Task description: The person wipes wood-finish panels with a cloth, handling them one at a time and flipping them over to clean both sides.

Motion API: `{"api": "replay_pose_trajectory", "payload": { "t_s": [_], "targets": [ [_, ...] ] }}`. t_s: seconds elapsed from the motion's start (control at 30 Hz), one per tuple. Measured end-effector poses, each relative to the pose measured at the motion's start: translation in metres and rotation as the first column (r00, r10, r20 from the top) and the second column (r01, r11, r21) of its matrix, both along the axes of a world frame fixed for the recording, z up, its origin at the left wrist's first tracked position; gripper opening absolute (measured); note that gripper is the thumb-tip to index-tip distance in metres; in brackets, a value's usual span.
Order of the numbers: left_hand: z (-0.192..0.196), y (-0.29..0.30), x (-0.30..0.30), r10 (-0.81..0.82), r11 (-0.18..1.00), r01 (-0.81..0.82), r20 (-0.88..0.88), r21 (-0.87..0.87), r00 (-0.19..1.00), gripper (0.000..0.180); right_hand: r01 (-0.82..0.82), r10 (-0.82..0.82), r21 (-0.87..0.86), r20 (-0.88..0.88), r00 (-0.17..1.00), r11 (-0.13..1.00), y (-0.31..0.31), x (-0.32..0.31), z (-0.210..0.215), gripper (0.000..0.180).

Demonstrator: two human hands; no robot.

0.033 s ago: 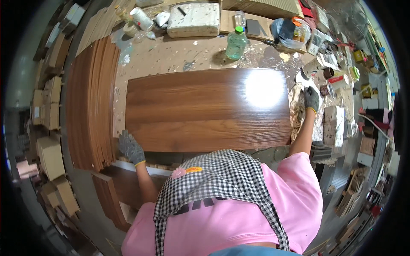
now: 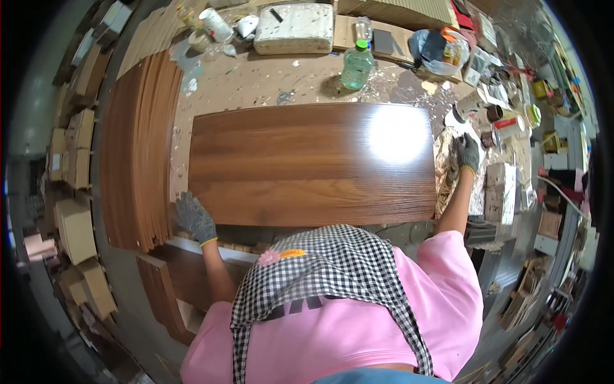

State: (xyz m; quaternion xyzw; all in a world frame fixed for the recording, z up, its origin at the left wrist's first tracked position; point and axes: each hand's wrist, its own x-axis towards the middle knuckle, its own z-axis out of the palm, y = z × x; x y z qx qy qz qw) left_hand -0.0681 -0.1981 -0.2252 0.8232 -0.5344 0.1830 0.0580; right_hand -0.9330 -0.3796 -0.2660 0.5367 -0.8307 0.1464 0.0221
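Observation:
A wood-grain panel (image 2: 300,169), dark brown with a bright glare at its far right, lies flat on the paint-spotted worktable (image 2: 256,80). My left hand (image 2: 195,216), in a grey glove, rests at the panel's near left corner with its fingers stretched out. Off the panel's right edge, my right hand (image 2: 469,153) reaches in a matching glove to a crumpled beige cloth (image 2: 444,171) and white paper. Its fingers look curled, and what lies under them is hidden. Open cans, one a dark brown-stained can (image 2: 490,139), stand just beyond it.
Along the left stands a stack of brown panels (image 2: 137,153). A green-capped bottle (image 2: 357,67) and a paint-marked white box (image 2: 294,29) sit at the back. To the right is a white foam block (image 2: 499,192). Cardboard boxes (image 2: 75,230) line the floor at left.
The view has shifted very slightly. My right hand has turned a little at the cloth, while my left hand and the panel keep their places.

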Motion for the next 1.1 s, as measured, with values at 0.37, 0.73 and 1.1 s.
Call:
{"api": "replay_pose_trajectory", "payload": {
  "t_s": [0.37,0.73,1.1],
  "targets": [
    [0.036,-0.015,-0.018,0.113,0.952,-0.141,0.117,0.273,0.987,0.035,-0.228,0.168,0.126,0.368,0.914,0.965,0.170,0.135,0.023,0.039],
    [0.021,-0.062,0.034,-0.187,0.979,0.131,-0.436,-0.155,0.880,0.041,-0.262,0.390,-0.293,0.600,0.698,0.920,-0.004,0.180,0.144,0.041],
    [0.020,-0.062,0.025,-0.120,0.993,0.093,-0.646,-0.075,0.754,0.045,-0.769,0.768,-0.007,-0.031,0.639,0.640,-0.083,0.635,0.063,0.078]
  ]
}}
